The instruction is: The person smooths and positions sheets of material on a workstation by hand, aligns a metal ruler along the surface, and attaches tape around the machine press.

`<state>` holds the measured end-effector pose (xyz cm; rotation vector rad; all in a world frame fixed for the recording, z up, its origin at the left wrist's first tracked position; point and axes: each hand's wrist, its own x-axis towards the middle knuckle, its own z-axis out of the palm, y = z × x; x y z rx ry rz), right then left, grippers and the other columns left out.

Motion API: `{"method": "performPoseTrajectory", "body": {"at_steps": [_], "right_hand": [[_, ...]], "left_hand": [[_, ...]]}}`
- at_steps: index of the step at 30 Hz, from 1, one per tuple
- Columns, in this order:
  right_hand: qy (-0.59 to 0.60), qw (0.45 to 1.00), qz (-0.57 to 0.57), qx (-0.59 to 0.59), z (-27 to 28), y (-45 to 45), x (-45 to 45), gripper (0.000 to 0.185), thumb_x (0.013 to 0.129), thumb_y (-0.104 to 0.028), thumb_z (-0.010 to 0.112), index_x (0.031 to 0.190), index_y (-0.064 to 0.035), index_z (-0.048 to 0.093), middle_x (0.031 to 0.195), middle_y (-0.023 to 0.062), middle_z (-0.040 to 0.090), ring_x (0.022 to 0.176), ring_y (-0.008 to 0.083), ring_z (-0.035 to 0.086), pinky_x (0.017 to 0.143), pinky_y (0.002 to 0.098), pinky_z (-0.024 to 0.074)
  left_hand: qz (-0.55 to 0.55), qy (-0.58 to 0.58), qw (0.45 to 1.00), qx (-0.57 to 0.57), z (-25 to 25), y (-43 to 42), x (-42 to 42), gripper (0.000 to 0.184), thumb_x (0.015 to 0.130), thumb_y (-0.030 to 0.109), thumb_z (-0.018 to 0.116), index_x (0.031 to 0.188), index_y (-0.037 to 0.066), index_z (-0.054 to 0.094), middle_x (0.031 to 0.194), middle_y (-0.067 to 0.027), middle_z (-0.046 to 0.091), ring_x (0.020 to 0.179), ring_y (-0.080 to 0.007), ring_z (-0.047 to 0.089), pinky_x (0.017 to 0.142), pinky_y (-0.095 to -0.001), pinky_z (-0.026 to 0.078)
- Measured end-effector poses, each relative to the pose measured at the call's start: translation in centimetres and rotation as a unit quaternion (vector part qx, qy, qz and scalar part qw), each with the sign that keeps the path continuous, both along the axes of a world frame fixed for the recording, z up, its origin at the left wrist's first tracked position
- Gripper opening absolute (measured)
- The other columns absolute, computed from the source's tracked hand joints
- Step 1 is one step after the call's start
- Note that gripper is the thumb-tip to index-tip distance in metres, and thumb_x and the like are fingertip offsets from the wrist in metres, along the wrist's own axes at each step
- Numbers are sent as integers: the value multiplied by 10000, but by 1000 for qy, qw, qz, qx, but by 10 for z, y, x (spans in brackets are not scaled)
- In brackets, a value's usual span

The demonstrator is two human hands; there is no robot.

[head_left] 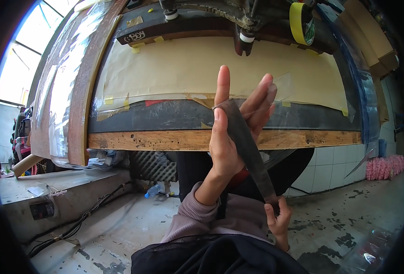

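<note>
My left hand point(224, 148) is raised before the bench edge, thumb and index finger pointing up, the other fingers stretched out and apart. A long dark flat strip point(250, 150), like a metal ruler or blade, slants across its palm. The strip's upper end lies close to my left thumb; I cannot tell whether they touch. My right hand point(279, 217), lower and to the right, is closed around the strip's lower end. A clear plastic sheet point(282, 89) shows around my left fingers, its outline hard to follow.
A bench with a wooden front edge point(165, 140) carries a taped cream sheet point(165, 68). Above it sits a dark machine bar point(188, 27) with a yellow tape roll point(298, 23) at right. Clear plastic point(67, 82) hangs at left; a pink bundle point(385, 167) lies on the floor.
</note>
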<state>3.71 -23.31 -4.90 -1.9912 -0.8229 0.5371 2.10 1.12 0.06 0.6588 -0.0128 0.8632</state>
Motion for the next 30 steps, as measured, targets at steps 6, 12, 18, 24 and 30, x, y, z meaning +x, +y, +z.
{"method": "performPoseTrajectory", "body": {"at_steps": [6,12,18,24,30], "right_hand": [[14,1000,-1,3,-1,0,0,217,869,-210,667,812,-33,554,628,63,589,523,155,568,497,275,422],[-2,999,-33,3,-4,-3,1,233,882,-231,655,819,-29,556,630,57,586,545,142,560,514,264,418],[-11,991,-125,40,-22,-16,14,275,896,-256,640,834,-6,542,686,41,574,556,143,512,564,264,419],[-15,989,-134,59,-2,4,30,262,852,-199,697,829,-13,514,645,3,503,554,68,436,553,225,388],[16,994,-96,48,-12,1,33,178,836,-96,685,839,-25,522,607,6,494,540,78,460,539,242,392]], "left_hand": [[-4,-8,999,-32,-1,3,0,577,1012,410,281,1503,305,-4,1492,-265,227,1380,-335,300,1096,-423,351],[-29,-12,999,-44,-2,7,-1,574,1010,284,304,1508,217,25,1483,-259,249,1380,-323,302,1101,-445,343],[-10,27,997,-71,7,9,-16,608,1001,297,373,1510,212,52,1504,-210,243,1373,-368,292,1070,-545,345],[143,-125,981,-47,8,51,-88,558,1013,150,318,1508,168,61,1558,-149,71,1421,-301,172,1023,-522,426],[309,-155,894,285,113,182,-192,422,999,60,359,1405,-28,287,1436,-247,345,1316,-289,402,1053,-377,439]]}}
